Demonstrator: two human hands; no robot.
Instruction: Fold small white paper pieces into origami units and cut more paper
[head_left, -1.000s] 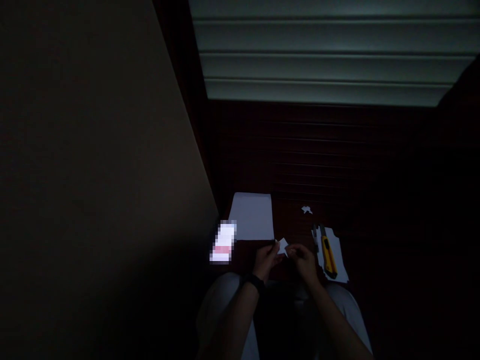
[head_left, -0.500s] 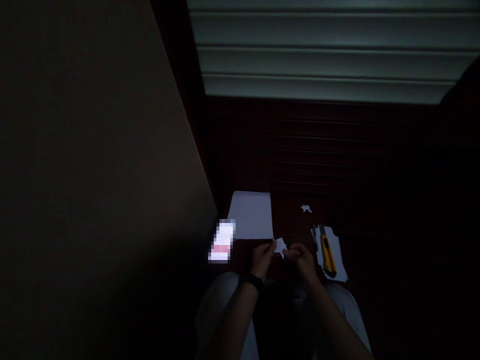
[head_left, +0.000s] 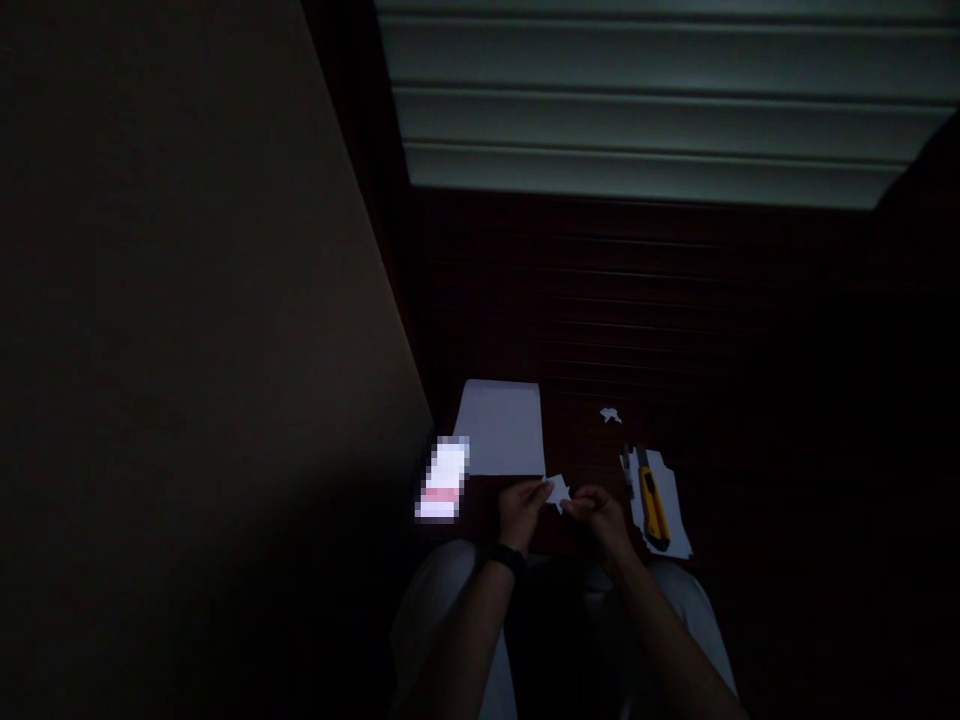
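Note:
Between my two hands is a small white paper cutout point(head_left: 557, 491) with a jagged, pointed outline. My left hand point(head_left: 522, 510) pinches its left side between thumb and fingers; a dark band circles that wrist. With closed fingertips, my right hand point(head_left: 598, 514) holds the cutout's lower right edge. To the right of my right hand, a yellow utility knife point(head_left: 654, 510) lies on white paper sheets point(head_left: 677, 520). A thin dark tool point(head_left: 628, 470) lies beside the knife, its kind too dim to make out.
A white paper sheet point(head_left: 501, 428) lies at the back left of the dark surface, with a lit, blurred-out screen point(head_left: 442, 480) at its lower left. Another small paper scrap point(head_left: 610, 415) is at the back. A wall point(head_left: 225, 300) rises on the left; pale slats point(head_left: 637, 120) are beyond.
The paper cutout has turned slightly and shifted a little left in my hands. The whole view has moved very slightly; the other things lie as before.

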